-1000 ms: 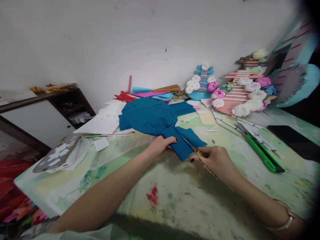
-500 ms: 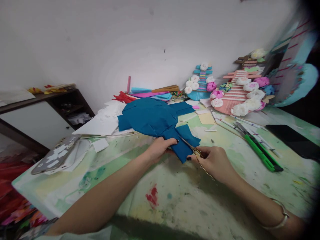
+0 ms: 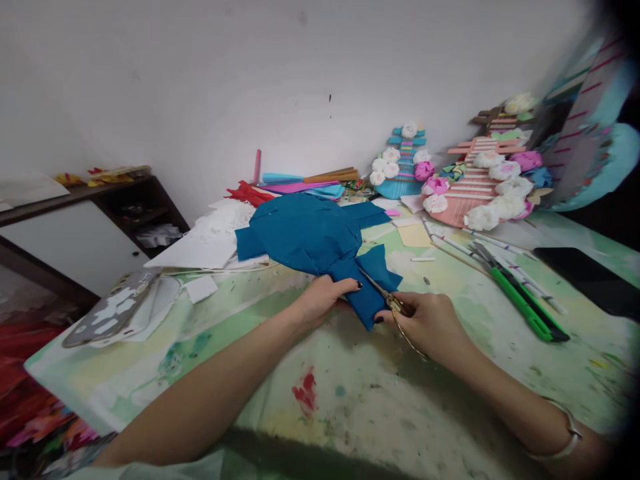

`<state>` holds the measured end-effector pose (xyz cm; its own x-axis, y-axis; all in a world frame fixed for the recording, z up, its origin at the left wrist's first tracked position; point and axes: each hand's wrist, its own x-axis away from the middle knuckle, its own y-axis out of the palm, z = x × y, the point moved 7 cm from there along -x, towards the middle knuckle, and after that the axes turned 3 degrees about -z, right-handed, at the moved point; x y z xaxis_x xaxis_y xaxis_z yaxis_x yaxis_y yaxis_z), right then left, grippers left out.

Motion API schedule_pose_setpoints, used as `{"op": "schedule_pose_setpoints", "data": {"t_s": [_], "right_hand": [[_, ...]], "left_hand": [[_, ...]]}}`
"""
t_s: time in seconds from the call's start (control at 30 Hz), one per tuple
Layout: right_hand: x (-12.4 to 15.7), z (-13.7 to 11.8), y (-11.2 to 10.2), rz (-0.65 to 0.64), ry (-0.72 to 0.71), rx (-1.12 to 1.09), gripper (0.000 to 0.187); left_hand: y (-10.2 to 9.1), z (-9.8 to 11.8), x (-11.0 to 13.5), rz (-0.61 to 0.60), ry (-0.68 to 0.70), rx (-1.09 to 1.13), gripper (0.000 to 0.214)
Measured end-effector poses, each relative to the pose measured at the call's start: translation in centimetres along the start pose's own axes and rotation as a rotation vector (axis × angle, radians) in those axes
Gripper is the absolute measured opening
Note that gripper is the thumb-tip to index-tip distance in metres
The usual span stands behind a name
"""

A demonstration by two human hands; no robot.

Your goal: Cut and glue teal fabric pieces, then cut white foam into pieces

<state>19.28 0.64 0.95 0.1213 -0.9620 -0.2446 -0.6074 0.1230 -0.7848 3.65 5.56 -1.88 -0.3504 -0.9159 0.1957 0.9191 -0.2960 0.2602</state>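
Note:
Blue crepe-like paper or fabric [image 3: 305, 230] covers a rounded flat shape on the table, with loose flaps sticking out at its sides; I cannot tell which material it is. My left hand [image 3: 325, 297] pinches the near flap, thumb on top and the fingers partly hidden below. Gold-handled scissors [image 3: 387, 297] are in my right hand [image 3: 425, 323], which is closed round their handles. Their blades lie at the slit between the near flap and a second flap [image 3: 383, 267] to its right.
Right of my hands lie a green utility knife [image 3: 525, 300], striped sticks and a black phone [image 3: 590, 280]. Flower-decorated lute shapes [image 3: 480, 193] lean at the back right. A grey phone case [image 3: 110, 310] with paper scraps lies left, near white sheets [image 3: 195, 243]. Rolled coloured paper [image 3: 310, 180] lies behind.
Both hands stay almost in place at the near flap. The blue piece appears shifted very slightly right, and the scissors' blades show a little more clearly in the slit.

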Motion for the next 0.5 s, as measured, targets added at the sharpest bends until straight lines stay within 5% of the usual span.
{"op": "schedule_pose_setpoints", "data": {"t_s": [0.2, 0.5], "right_hand": [[-0.1, 0.3, 0.2, -0.051, 0.026, -0.015, 0.063], [0.5, -0.2, 1.2, -0.255, -0.021, -0.126, 0.017]], "left_hand": [[0.0, 0.0, 0.1, -0.006, 0.001, -0.001, 0.016], [-1.1, 0.0, -0.6, 0.042, 0.03, -0.15, 0.016]]}}
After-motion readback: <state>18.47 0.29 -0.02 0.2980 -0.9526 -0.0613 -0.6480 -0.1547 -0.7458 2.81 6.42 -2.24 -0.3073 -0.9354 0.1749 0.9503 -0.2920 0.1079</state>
